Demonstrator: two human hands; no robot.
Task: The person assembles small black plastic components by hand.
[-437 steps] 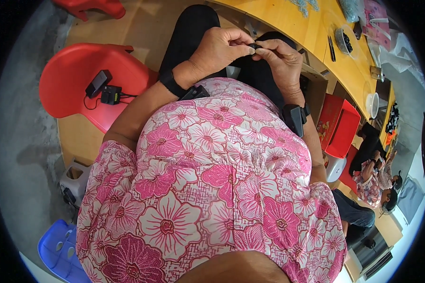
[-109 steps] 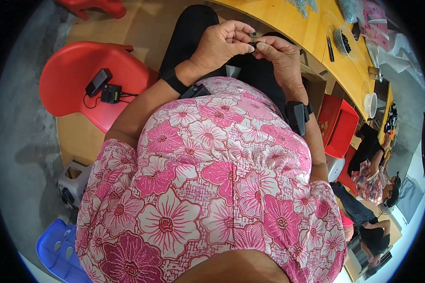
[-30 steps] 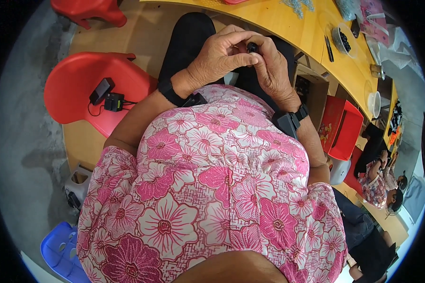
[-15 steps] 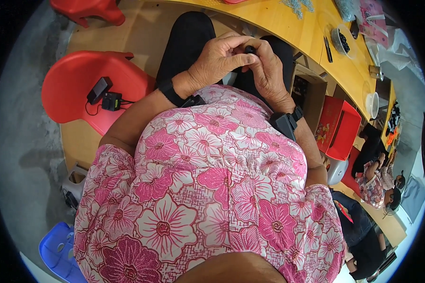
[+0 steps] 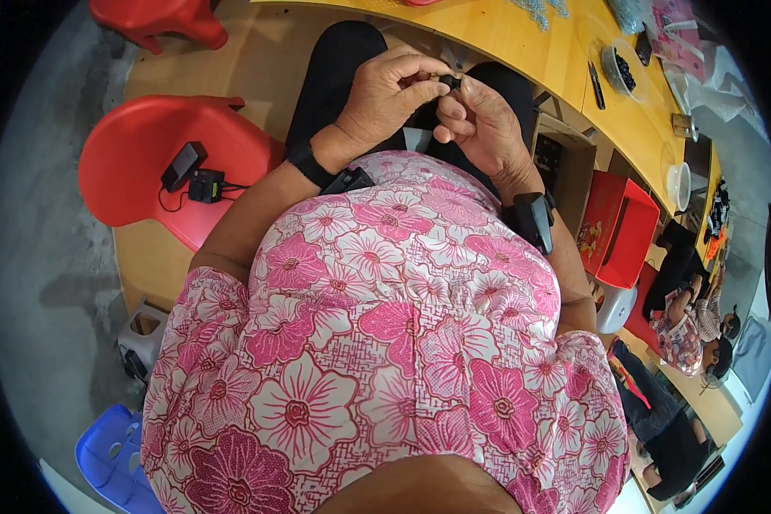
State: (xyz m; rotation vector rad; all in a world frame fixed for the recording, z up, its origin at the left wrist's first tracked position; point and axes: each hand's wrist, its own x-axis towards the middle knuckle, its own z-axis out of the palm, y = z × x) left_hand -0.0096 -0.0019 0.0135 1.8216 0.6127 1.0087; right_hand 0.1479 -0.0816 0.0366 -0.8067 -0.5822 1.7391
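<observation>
At the far left a blue plastic stool [image 5: 111,454] shows at the lower rim, and above it a round red plastic chair [image 5: 137,163] stands beside the person, carrying a flat black device [image 5: 183,165] and a small black box with a cable [image 5: 206,185].

The left hand [image 5: 385,98] is raised over the lap, its wrist wearing a black band [image 5: 310,163]. Its fingers are curled in narrowly, thumb and forefinger pinched on a small black part [image 5: 448,82]. The part sits between the two hands, above the black trousers [image 5: 343,60] and just below the edge of the curved yellow wooden table [image 5: 522,43]. What kind of part it is cannot be told; it is too small.

The right hand [image 5: 480,124] meets the left, fingertips closed on the same black part from the other side. A black wrist device [image 5: 531,218] is strapped on that forearm.

Further right, a red open box [image 5: 621,231] stands under the table, a dark pen-like tool [image 5: 595,84] lies on the tabletop, and other people sit at the lower right rim.
</observation>
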